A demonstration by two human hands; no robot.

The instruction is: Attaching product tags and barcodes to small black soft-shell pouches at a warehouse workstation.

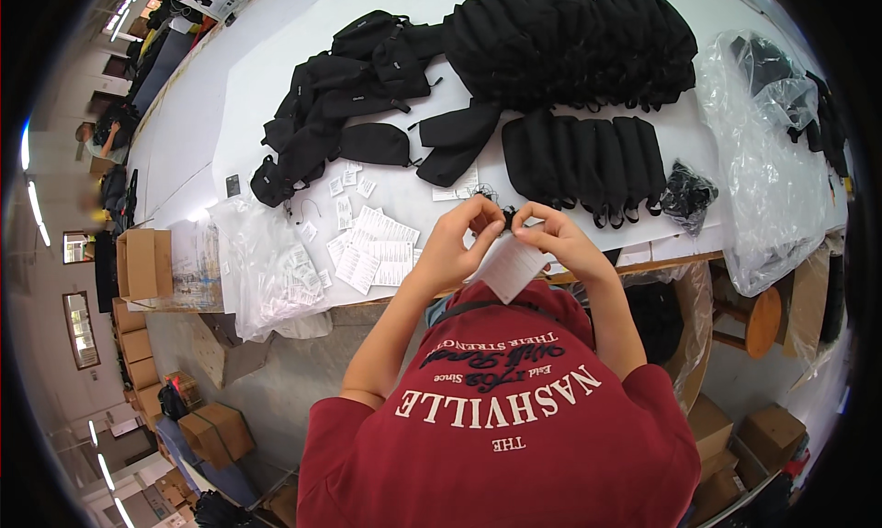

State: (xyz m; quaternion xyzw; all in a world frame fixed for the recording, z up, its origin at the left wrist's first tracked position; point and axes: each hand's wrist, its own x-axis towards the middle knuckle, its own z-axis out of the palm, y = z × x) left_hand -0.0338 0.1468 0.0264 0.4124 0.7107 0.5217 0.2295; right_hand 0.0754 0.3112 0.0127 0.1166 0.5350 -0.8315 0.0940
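Close to my chest, my two hands meet at the top of a white printed tag (508, 269), which hangs tilted below my fingers. My left hand (459, 241) is closed in a pinch at a small tuft of black string (510, 217) by the tag's upper edge. Pinched around the tag's top corner, my right hand (567, 241) sits just beside it. A loose tangle of black strings (485, 193) shows behind my left fingers. Left of my hands, several printed white sheets (381, 250) lie fanned on the table.
Black bags (565, 37) are piled at the back, with a row of black pouches (588, 161) nearer. A clear plastic bag (262, 271) of small labels sits left. More clear plastic (772, 179) lies right, near a wooden stool (763, 320). Cardboard boxes (216, 433) stand on the floor.
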